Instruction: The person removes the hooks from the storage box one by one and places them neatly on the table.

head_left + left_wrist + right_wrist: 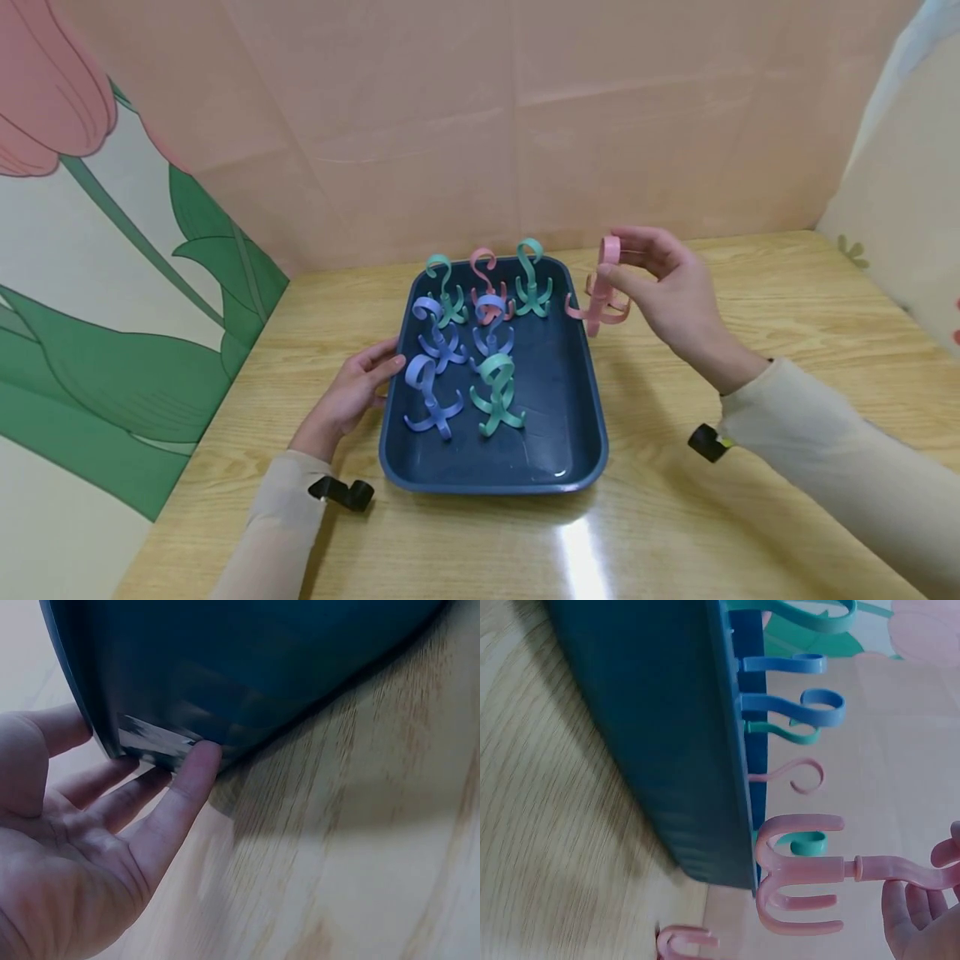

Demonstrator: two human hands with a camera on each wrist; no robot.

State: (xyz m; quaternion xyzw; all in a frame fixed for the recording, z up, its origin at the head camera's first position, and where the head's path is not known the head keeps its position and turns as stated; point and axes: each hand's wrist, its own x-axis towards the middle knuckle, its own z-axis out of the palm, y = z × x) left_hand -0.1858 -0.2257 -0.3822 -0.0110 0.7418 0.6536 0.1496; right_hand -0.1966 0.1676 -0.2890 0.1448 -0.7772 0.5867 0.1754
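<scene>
My right hand [678,296] holds a pink four-pronged hanging hook [802,870] by its curved top, prongs downward, beside the back right rim of a dark blue tray [558,433]. At the tray's left side, my left hand [356,387] grips it with the thumb [396,363] at the rim and the fingers against the outer wall. Inside stand several similar hooks: teal ones [529,287] at the back and front, a pink one [482,258] at the back, and blue ones [431,400] along the left and middle.
Another pink hook [686,941] lies on the wooden table [697,508] near the tray's far right corner. A pinkish covering [517,125] hangs behind the table. Left of it is a wall with a painted tulip [52,83].
</scene>
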